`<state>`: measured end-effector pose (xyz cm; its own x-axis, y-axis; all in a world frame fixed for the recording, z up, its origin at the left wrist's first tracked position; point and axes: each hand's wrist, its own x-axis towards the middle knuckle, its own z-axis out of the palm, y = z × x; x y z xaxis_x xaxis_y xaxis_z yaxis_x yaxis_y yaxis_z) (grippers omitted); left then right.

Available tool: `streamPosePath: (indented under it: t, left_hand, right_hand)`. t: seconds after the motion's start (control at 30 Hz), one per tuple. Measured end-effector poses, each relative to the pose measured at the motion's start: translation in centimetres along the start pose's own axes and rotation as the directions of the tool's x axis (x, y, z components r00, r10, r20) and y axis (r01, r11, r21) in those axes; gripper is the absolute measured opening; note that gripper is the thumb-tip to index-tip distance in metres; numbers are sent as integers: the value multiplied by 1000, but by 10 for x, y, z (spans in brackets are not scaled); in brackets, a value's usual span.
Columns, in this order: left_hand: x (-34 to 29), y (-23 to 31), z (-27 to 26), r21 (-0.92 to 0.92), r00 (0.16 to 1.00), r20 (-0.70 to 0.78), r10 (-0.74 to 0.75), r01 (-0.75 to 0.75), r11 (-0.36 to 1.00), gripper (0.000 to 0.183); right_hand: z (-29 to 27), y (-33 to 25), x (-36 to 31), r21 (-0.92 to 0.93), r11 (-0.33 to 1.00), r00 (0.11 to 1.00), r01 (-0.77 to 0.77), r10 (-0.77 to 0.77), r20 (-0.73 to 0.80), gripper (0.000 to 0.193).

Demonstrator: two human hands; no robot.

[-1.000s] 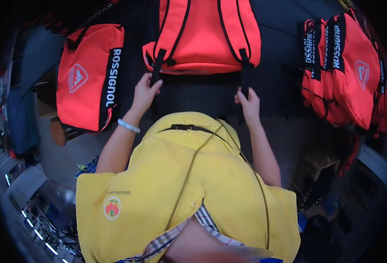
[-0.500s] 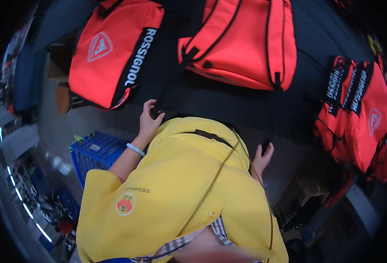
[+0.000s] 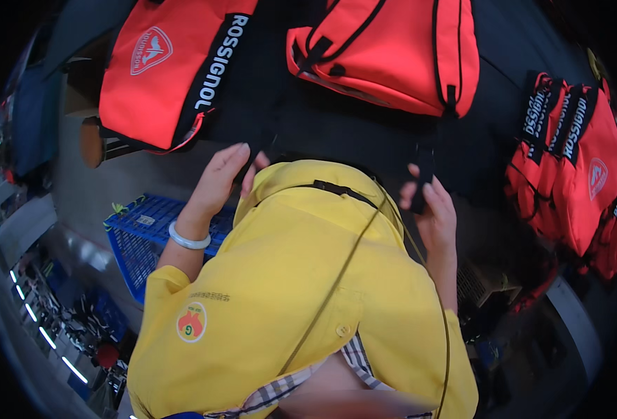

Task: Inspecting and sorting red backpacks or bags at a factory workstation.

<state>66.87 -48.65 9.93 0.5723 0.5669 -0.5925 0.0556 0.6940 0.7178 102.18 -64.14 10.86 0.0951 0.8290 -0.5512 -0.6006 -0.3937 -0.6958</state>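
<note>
My left hand (image 3: 219,180) is at the near edge of the black-covered table (image 3: 252,126), below a red bag. Its fingers curl around something dark and thin that I cannot make out against the black cover. On the right, my right hand (image 3: 436,213) has its fingers closed around a narrow black object (image 3: 426,164), which points up toward the table; its kind is unclear. Ahead lie a red bag with a black side panel (image 3: 137,91), and a red backpack (image 3: 406,63) with its black-edged straps facing up. Neither hand touches these bags.
Several red bags (image 3: 581,181) are gathered at the far right. A blue plastic crate (image 3: 130,241) stands on the floor at my left, beside a round brown stool (image 3: 92,142). A crate-like container (image 3: 487,286) is low at the right. A cord (image 3: 336,286) hangs down my yellow shirt.
Both hands have come up toward the table edge, and their fingers have closed more. The black object in the right hand shows more plainly. The bags ahead sit higher in the view.
</note>
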Motion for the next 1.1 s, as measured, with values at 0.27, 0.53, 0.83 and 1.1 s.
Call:
streamPosePath:
  t: [0.27,0.53,0.83,1.1]
  left_hand:
    - [37,18,74,-361,968,245,55,38,932,48]
    - [55,8,76,-424,959,270,-89,201,883,45]
    - [61,5,76,-464,951,287,-114,242,852,44]
    - [59,9,77,-369,950,299,-91,203,907,60]
  right_hand:
    - [58,4,19,194,970,973,-146,105,204,59]
    - [66,10,21,238,956,974,-171,128,185,51]
    - [60,17,24,270,949,977,-164,120,174,50]
    - [57,18,27,269,948,973,-171,119,199,57]
